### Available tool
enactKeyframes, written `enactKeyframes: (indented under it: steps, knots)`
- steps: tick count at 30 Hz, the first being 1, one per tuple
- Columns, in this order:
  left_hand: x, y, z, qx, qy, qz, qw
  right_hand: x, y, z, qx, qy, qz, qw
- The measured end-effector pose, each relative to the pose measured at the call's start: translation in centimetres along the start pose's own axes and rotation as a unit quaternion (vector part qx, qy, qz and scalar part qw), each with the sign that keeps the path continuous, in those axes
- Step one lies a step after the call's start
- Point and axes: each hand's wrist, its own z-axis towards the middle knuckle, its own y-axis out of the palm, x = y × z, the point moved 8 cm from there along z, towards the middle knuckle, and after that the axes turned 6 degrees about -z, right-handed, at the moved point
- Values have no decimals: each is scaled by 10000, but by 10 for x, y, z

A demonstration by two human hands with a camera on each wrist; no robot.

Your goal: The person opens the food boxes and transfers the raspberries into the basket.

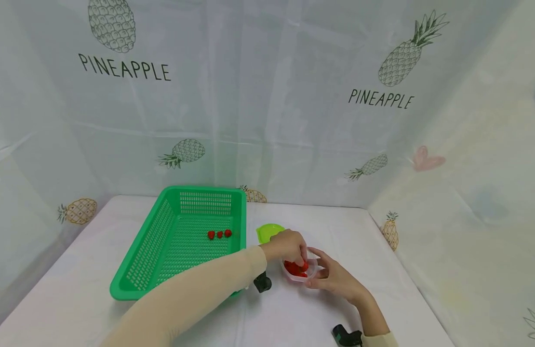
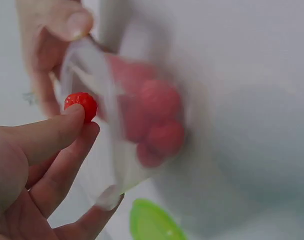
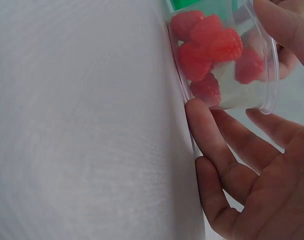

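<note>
My left hand (image 1: 289,245) pinches a red raspberry (image 2: 81,106) between thumb and fingertips, at the mouth of a small clear plastic container (image 3: 244,97). Through its wall I see several raspberries (image 3: 208,42) gathered at the bottom. My right hand (image 1: 337,277) holds the container from the right side, its thumb at the rim and fingers along the wall. In the right wrist view, the container's base stands against the white tabletop. Part of the container is hidden behind my left hand in the head view.
A green plastic basket (image 1: 163,258) stands to the left, with three raspberries (image 1: 220,234) lying on its floor. Just behind my left hand lies a lime-green lid (image 1: 268,232). A white cloth covers the table (image 1: 285,318), and pineapple-print sheets (image 1: 267,106) hang around it.
</note>
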Motion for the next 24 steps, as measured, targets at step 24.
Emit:
enactKeyframes:
  steps: [24]
  knots:
    - [-56, -165, -45, 130, 749, -673, 9948, 2, 1, 3, 68, 202, 22, 9998]
